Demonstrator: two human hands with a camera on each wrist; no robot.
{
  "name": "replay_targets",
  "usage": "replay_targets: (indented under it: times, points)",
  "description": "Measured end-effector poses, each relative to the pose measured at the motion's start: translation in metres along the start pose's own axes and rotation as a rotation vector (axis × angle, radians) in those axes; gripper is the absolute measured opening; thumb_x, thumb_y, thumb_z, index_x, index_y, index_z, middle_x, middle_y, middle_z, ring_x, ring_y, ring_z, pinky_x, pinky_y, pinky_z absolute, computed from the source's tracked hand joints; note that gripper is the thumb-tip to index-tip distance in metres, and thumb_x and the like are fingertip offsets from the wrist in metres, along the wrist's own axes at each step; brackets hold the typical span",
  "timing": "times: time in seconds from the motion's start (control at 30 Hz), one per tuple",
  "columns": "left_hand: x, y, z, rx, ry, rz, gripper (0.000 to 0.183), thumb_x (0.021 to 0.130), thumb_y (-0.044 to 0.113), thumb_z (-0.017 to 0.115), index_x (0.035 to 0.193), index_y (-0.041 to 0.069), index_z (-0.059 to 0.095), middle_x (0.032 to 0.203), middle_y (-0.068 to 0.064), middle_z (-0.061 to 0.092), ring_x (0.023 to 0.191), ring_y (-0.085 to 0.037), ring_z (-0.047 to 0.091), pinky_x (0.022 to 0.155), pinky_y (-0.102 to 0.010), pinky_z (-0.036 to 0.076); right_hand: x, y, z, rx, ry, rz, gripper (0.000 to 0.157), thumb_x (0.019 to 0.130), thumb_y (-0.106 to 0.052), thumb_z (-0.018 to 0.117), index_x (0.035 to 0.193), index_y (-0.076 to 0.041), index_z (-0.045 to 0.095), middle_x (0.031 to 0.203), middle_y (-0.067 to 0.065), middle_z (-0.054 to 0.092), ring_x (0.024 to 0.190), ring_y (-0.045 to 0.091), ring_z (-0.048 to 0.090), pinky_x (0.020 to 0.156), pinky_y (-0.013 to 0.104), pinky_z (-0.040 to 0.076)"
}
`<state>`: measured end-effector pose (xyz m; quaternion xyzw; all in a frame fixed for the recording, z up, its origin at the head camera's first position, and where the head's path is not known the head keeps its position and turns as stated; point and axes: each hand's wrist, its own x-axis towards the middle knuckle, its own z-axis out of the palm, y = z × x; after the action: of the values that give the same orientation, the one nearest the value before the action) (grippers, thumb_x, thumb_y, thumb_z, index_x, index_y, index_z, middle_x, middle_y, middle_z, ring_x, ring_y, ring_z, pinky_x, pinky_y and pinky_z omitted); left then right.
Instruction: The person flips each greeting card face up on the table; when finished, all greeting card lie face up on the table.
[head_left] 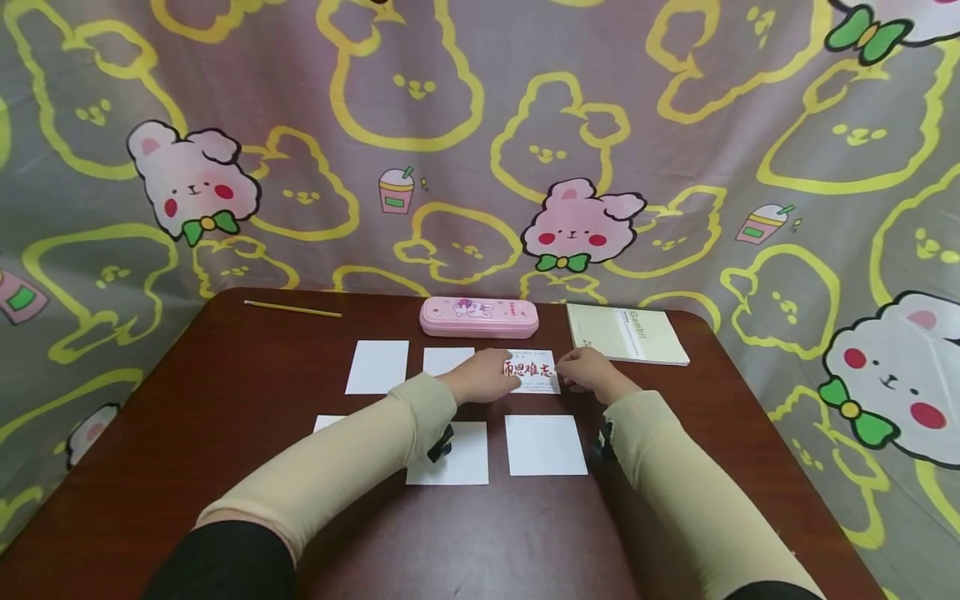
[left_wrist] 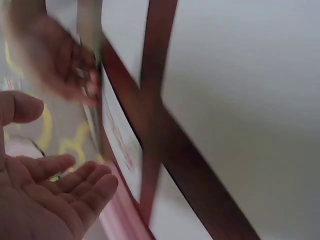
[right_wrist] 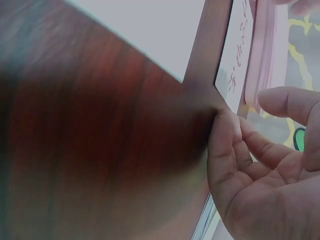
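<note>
A white card with red Chinese characters (head_left: 531,372) lies flat on the brown table between both hands. My left hand (head_left: 482,377) is at its left edge; in the left wrist view its fingers (left_wrist: 90,192) are loosely bent, with the thumb apart from them. On the opposite side, my right hand (head_left: 592,373) has its fingertips right at the card's edge. The right wrist view shows the right thumb (right_wrist: 285,104) lifted away from the fingers, nothing pinched between them. Plain white cards (head_left: 546,446) lie around in two rows, some partly hidden by the left hand and forearm.
Behind the cards is a pink pencil case (head_left: 480,317). To its right lies a cream notebook (head_left: 630,333), close to the right hand. A yellow pencil (head_left: 292,309) rests at the far left of the table (head_left: 187,433). A patterned curtain (head_left: 465,167) hangs behind the table.
</note>
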<state>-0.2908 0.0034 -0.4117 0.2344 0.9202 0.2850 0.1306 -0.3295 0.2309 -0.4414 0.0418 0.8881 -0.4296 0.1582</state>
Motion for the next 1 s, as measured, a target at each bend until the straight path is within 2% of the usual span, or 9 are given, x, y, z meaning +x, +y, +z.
replay_targets:
  times: [0.2,0.27,0.33,0.43,0.53,0.6,0.63,0.83,1.0]
  points:
    - [-0.024,0.032,0.021,0.332,-0.14,0.353,0.051,0.097,0.024,0.061,0.142,0.0,0.058,0.139,-0.014,0.059,0.132,-0.026,0.053,0.112,-0.032,0.04,-0.022,0.011,-0.019,0.064,-0.088,-0.006,0.029,0.103,-0.011,0.055,0.119,0.012,0.061,0.09,0.006,0.064,0.079,0.012,0.06,0.074,0.03,0.058]
    - [-0.031,0.041,0.029,0.432,-0.174,0.428,0.049,0.097,0.027,0.063,0.141,0.005,0.06,0.139,-0.012,0.058,0.13,-0.023,0.055,0.11,-0.029,0.042,-0.031,0.014,-0.026,0.067,-0.121,-0.026,0.031,0.103,-0.01,0.054,0.121,0.014,0.059,0.09,0.007,0.064,0.078,0.011,0.061,0.073,0.029,0.057]
    - [-0.036,0.047,0.036,0.514,-0.197,0.463,0.05,0.097,0.03,0.065,0.142,0.008,0.06,0.142,-0.01,0.056,0.13,-0.022,0.054,0.109,-0.028,0.042,-0.041,0.017,-0.032,0.075,-0.159,-0.042,0.033,0.103,-0.009,0.053,0.123,0.017,0.057,0.091,0.007,0.064,0.078,0.011,0.061,0.073,0.028,0.057]
    - [-0.04,0.049,0.045,0.617,-0.229,0.469,0.05,0.097,0.036,0.066,0.14,0.012,0.062,0.141,-0.009,0.058,0.127,-0.02,0.056,0.106,-0.028,0.045,-0.056,0.021,-0.038,0.08,-0.218,-0.06,0.035,0.104,-0.009,0.053,0.125,0.019,0.055,0.093,0.008,0.065,0.08,0.011,0.063,0.075,0.029,0.058]
    - [-0.041,0.047,0.051,0.678,-0.253,0.464,0.042,0.094,0.04,0.069,0.128,0.014,0.069,0.121,-0.002,0.063,0.108,-0.013,0.061,0.091,-0.026,0.051,-0.069,0.027,-0.04,0.082,-0.273,-0.067,0.036,0.104,-0.009,0.053,0.125,0.02,0.054,0.095,0.008,0.067,0.084,0.011,0.064,0.08,0.032,0.059]
    - [-0.042,0.044,0.054,0.694,-0.264,0.463,0.038,0.093,0.041,0.07,0.121,0.015,0.071,0.107,0.002,0.06,0.096,-0.01,0.058,0.081,-0.025,0.052,-0.077,0.033,-0.04,0.092,-0.304,-0.068,0.036,0.104,-0.008,0.052,0.125,0.021,0.054,0.096,0.008,0.068,0.086,0.012,0.065,0.082,0.033,0.059]
    - [-0.042,0.043,0.055,0.698,-0.265,0.461,0.036,0.093,0.041,0.071,0.117,0.015,0.071,0.103,0.002,0.058,0.092,-0.009,0.056,0.077,-0.025,0.051,-0.08,0.035,-0.039,0.121,-0.315,-0.055,0.035,0.104,-0.008,0.052,0.125,0.021,0.054,0.096,0.008,0.069,0.087,0.013,0.066,0.083,0.034,0.059]
    - [-0.044,0.045,0.056,0.688,-0.256,0.421,0.033,0.091,0.041,0.072,0.114,0.017,0.07,0.101,0.003,0.055,0.093,-0.01,0.054,0.075,-0.028,0.052,-0.093,0.038,-0.033,0.32,-0.366,0.0,0.04,0.106,-0.009,0.05,0.13,0.023,0.05,0.106,0.018,0.073,0.096,0.022,0.073,0.09,0.04,0.059]
    - [-0.046,0.048,0.057,0.648,-0.249,0.374,0.029,0.09,0.04,0.073,0.109,0.017,0.071,0.097,0.004,0.054,0.091,-0.01,0.054,0.07,-0.031,0.053,-0.096,0.033,-0.026,0.368,-0.385,0.017,0.042,0.106,-0.01,0.051,0.132,0.022,0.048,0.109,0.021,0.073,0.097,0.023,0.073,0.089,0.037,0.059]
